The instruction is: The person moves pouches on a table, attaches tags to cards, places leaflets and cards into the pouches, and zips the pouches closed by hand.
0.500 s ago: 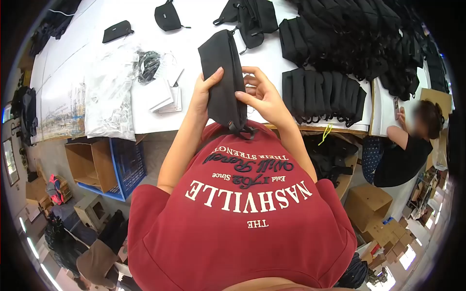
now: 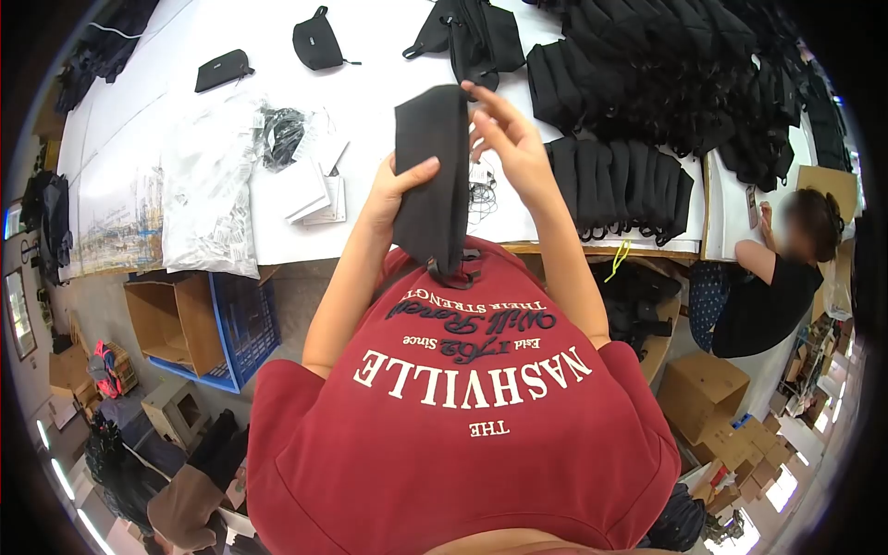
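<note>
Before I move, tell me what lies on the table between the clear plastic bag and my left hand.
White cards and a tangled black bundle, seen in the head view.

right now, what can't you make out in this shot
All in the head view:
- Left hand: most fingers hidden behind the held black pouch.
- Inside of that pouch: hidden by its own fabric.
- Right hand: blurred; can't tell if its fingertip touches the pouch corner.
- Heap of black pouches: cut off by the top edge.
- White label on the small flat pouch: too small to read.
</note>
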{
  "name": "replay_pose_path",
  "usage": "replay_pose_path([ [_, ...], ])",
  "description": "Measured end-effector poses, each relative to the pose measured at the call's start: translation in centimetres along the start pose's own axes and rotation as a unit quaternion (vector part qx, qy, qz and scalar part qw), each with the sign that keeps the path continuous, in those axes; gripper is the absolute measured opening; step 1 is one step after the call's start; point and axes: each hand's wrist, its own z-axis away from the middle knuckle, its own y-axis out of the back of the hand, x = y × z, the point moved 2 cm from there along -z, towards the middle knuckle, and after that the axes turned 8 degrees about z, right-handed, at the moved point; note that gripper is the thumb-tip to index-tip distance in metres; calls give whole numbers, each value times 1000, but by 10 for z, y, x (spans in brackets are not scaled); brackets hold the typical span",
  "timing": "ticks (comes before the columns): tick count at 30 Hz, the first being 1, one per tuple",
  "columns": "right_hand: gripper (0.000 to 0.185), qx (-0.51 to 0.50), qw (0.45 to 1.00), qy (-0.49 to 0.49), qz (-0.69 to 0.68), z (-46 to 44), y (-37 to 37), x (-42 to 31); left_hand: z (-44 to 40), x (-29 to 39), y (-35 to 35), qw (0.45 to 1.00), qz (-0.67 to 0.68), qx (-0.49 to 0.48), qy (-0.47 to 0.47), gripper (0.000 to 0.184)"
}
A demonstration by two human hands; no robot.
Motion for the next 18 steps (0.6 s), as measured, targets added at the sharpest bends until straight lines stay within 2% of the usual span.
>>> replay_pose_path([
  [2,28,58,994,45,84,-10,4,-5,3,0,-8,999,-33,12,24,48],
  [3,17,105,989,68,81,-12,1,-9,2,0,-8,999,-29,12,26,50],
  [6,12,154,935,182,263,-9,0,-16,0,1,-6,1000,3,19,18,48],
  [7,7,162,933,183,264,-7,-3,-17,-2,0,-5,1000,1,23,5,47],
  [10,8,101,954,137,248,3,-10,-16,-8,-1,0,999,32,38,-19,42],
  [12,9,0,961,150,232,18,-18,-15,-14,3,11,994,102,47,-10,38],
  [14,9,-63,972,100,205,34,-26,-22,-19,11,20,989,143,30,-22,29],
  [18,7,-103,965,91,223,46,-31,-28,-18,23,23,986,149,55,-52,27],
])
